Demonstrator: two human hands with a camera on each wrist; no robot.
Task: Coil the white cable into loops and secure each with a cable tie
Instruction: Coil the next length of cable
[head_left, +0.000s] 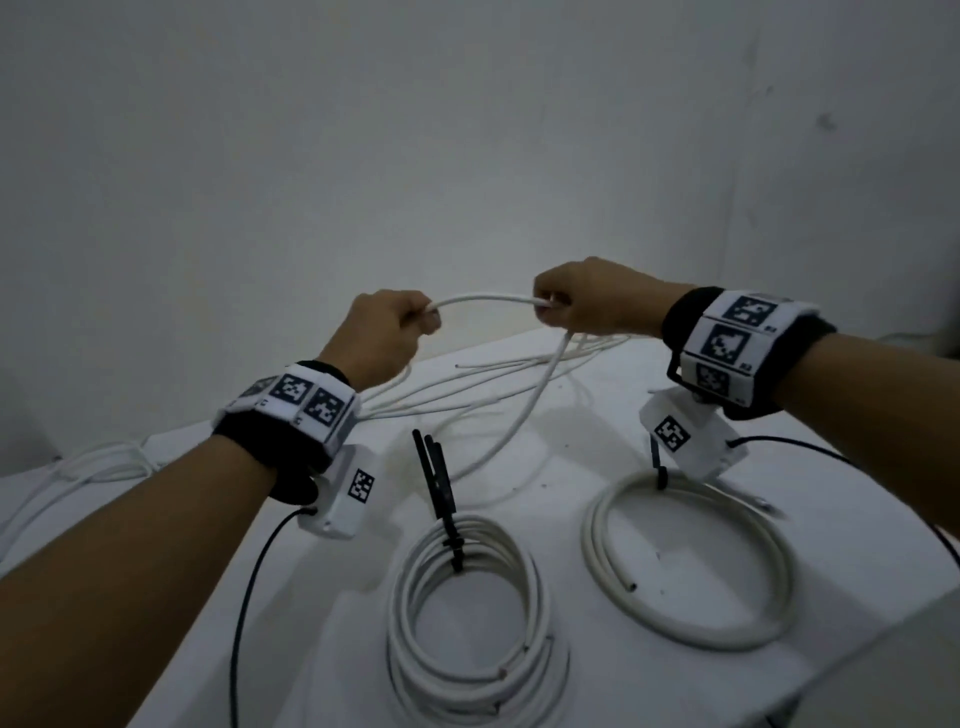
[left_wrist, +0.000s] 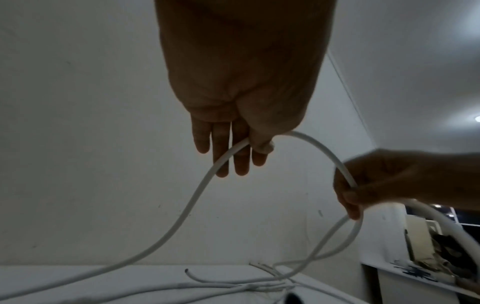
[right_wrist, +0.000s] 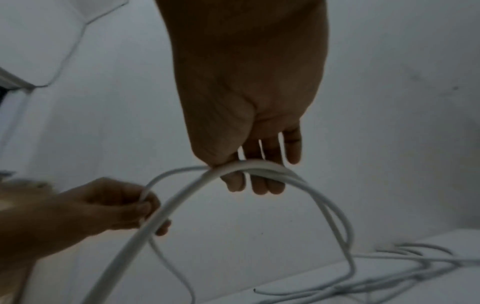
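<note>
Nearest on the white worktop (head_left: 597, 691) lie two finished coils: a tight multi-turn coil (head_left: 470, 613) bound by a black cable tie (head_left: 453, 551), and to its right a wider coil (head_left: 691, 564) with its own black tie (head_left: 661, 475). A few loose black ties (head_left: 434, 478) lie just beyond the first coil. Above these, the left hand (head_left: 387, 340) and the right hand (head_left: 592, 301) are both raised, each with fingers curled round the white cable (head_left: 488, 301), which arches between them. Past the hands, more loose white strands (head_left: 467, 387) sprawl across the worktop toward the wall.
</note>
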